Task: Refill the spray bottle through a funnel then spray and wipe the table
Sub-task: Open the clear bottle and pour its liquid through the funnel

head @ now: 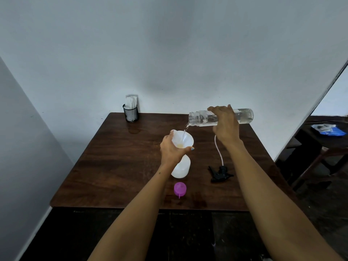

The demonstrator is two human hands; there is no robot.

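Pouring is under way: the right hand wraps its grip around a clear bottle tipped nearly level, and a thin stream falls from its mouth into a white funnel; the left hand curls its grip round the funnel's near side, steadying it on the white spray bottle that stands mid-desk; tipping further could probably flood the funnel and spill over the rim; a loosened left grip might let funnel and bottle topple. The black spray head with its tube lies right of the spray bottle; a purple cap lies nearer; a mesh cup of napkins stands at the far left of the desk, well apart.
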